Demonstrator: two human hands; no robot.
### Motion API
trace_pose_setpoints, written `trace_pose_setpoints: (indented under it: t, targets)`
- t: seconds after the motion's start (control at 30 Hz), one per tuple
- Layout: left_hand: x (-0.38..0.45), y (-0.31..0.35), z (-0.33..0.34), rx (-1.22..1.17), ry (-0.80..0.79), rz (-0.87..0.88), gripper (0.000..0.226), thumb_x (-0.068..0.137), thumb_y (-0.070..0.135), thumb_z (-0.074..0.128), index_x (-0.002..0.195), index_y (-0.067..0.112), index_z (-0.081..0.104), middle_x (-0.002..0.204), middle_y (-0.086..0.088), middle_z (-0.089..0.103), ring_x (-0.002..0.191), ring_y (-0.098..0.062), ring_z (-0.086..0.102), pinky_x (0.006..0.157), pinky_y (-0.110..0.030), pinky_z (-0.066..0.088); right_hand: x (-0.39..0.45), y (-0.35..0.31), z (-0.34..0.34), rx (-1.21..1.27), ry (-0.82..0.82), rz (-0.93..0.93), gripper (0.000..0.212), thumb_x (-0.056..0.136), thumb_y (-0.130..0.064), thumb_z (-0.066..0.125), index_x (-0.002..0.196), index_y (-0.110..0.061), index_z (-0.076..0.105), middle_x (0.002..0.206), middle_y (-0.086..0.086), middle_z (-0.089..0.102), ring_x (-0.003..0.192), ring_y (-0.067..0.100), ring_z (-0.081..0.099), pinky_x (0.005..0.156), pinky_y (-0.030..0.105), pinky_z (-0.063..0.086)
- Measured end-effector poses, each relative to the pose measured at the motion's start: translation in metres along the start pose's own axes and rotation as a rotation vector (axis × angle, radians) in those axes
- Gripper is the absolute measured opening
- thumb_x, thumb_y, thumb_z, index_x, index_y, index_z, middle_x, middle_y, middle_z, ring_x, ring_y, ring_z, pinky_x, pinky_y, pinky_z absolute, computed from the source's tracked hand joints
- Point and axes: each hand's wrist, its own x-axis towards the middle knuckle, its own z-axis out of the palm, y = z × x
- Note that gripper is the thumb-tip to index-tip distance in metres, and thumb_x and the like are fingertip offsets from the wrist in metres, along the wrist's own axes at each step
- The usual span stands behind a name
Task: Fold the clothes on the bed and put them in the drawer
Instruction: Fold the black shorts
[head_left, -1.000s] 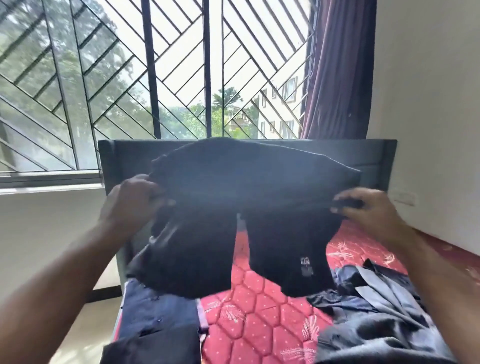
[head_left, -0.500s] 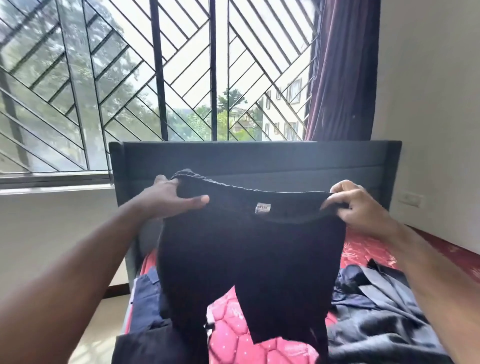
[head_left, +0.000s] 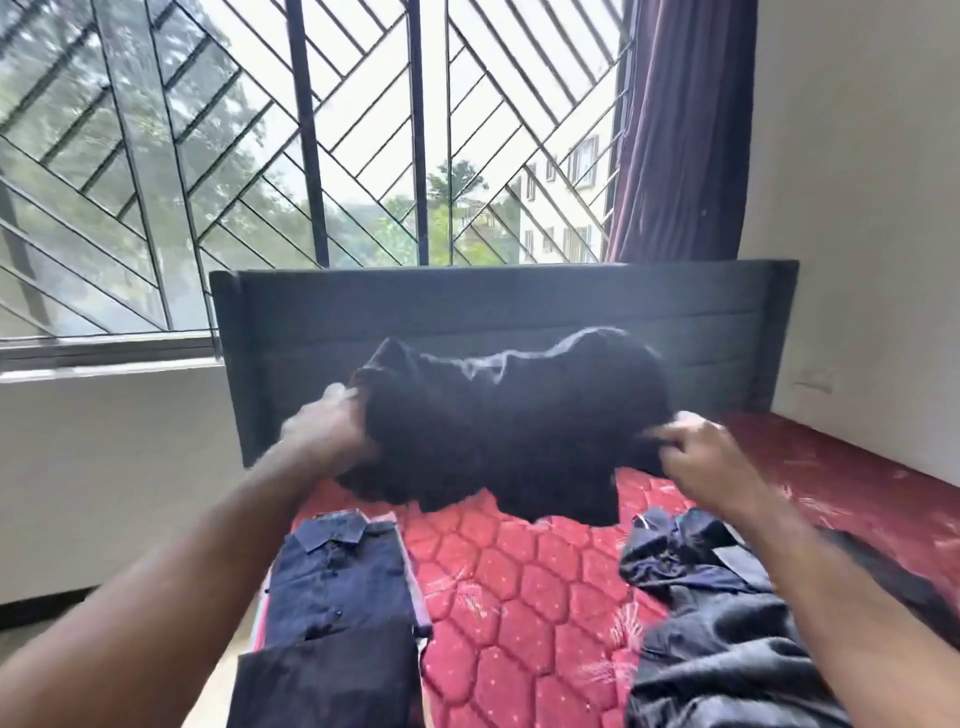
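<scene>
The left hand (head_left: 332, 431) and the right hand (head_left: 706, 460) held a black fabric garment (head_left: 509, 441) up in the air above the red quilted mattress (head_left: 498, 587), in front of the grey padded headboard (head_left: 467, 306); the left fingers were clamped on its left edge; the right fingers seemed to pinch the right edge, though blur softened them; a folded navy button-up shirt (head_left: 337, 577) lay on the mattress at the left; a rumpled heap of dark grey clothes (head_left: 722, 623) lay at the right, apart from the garment.
</scene>
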Motion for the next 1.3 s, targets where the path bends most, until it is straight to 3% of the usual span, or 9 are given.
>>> trace_pose_setpoints:
  t: [0.3,0.47,0.57,0.63,0.7,0.9,1.03,1.17,1.3]
  targets:
    - [0.013,0.031,-0.011,-0.082,-0.151,0.096,0.075,0.063,0.032,0.074,0.129,0.017,0.040,0.111,-0.006,0.047,0.097,-0.028,0.060,0.078,-0.034,0.055,0.027,-0.012,-0.004,-0.251,-0.104,0.135,0.082,0.083,-0.005,0.038,0.154,-0.039,0.015,0.127,0.007,0.043,0.122,0.033,0.048,0.101,0.045,0.042]
    - [0.004,0.051,-0.012,-0.442,-0.088,0.107,0.061,0.063,0.023,0.074,0.115,0.011,0.044,0.095,-0.009,0.062,0.080,-0.023,0.065,0.064,-0.034,0.056,0.007,-0.026,0.001,-0.498,-0.114,0.132,0.076,0.086,-0.015,0.047,0.151,-0.042,0.021,0.137,0.001,0.036,0.122,0.029,0.040,0.103,0.044,0.037]
    - [-0.006,0.072,-0.001,-0.489,-0.046,0.123,0.052,0.072,0.012,0.068,0.119,0.010,0.045,0.087,-0.009,0.061,0.069,-0.022,0.062,0.053,-0.031,0.049,-0.029,-0.071,0.033,0.075,0.101,-0.077,0.027,0.085,-0.023,0.062,0.111,-0.028,0.067,0.108,-0.005,0.060,0.099,0.014,0.055,0.089,0.034,0.045]
    - [-0.008,0.085,0.006,-0.408,-0.076,0.199,0.082,0.074,0.011,0.065,0.146,0.017,0.028,0.090,-0.008,0.059,0.071,-0.021,0.061,0.049,-0.026,0.043,-0.045,-0.102,0.076,0.413,-0.195,-0.006,0.016,0.089,-0.026,0.063,0.079,-0.016,0.069,0.076,-0.010,0.061,0.070,0.002,0.055,0.068,0.029,0.045]
    - [-0.013,0.094,0.012,-0.328,-0.119,0.245,0.105,0.076,0.010,0.063,0.157,0.029,-0.002,0.097,-0.009,0.059,0.082,-0.026,0.063,0.053,-0.025,0.043,-0.046,-0.109,0.129,0.450,-0.470,0.126,0.018,0.092,-0.026,0.060,0.088,-0.012,0.071,0.079,-0.005,0.062,0.070,0.009,0.056,0.064,0.026,0.043]
    - [-0.018,0.087,0.004,-0.149,-0.118,0.271,0.077,0.076,0.011,0.062,0.145,0.024,0.031,0.097,-0.005,0.060,0.086,-0.027,0.064,0.061,-0.030,0.050,-0.022,-0.086,0.166,0.912,-0.243,0.356,0.024,0.085,-0.027,0.064,0.074,-0.006,0.066,0.066,0.001,0.064,0.058,0.009,0.053,0.053,0.026,0.043]
    - [-0.016,0.092,-0.001,-0.065,-0.130,0.289,0.034,0.076,0.011,0.061,0.105,0.019,0.046,0.095,-0.006,0.060,0.081,-0.025,0.064,0.058,-0.027,0.050,-0.022,-0.105,0.172,0.700,-0.586,0.251,0.016,0.095,-0.014,0.051,0.088,-0.008,0.065,0.079,0.002,0.058,0.071,0.012,0.052,0.063,0.030,0.045]
    - [-0.009,0.090,-0.003,0.006,-0.072,0.282,0.033,0.075,0.012,0.061,0.101,0.022,0.042,0.092,-0.002,0.055,0.083,-0.027,0.062,0.067,-0.034,0.055,-0.017,-0.105,0.165,0.195,-1.125,0.243,0.033,0.101,0.003,0.037,0.073,-0.011,0.046,0.062,0.000,0.052,0.061,0.009,0.063,0.060,0.017,0.050]
    - [0.001,0.077,-0.003,0.014,-0.052,0.219,0.033,0.075,0.013,0.063,0.099,0.021,0.043,0.094,-0.003,0.055,0.085,-0.028,0.062,0.070,-0.035,0.056,-0.022,-0.086,0.171,0.149,-1.281,0.145,0.029,0.095,0.005,0.041,0.082,-0.016,0.054,0.080,0.000,0.057,0.068,0.010,0.056,0.060,0.022,0.047]
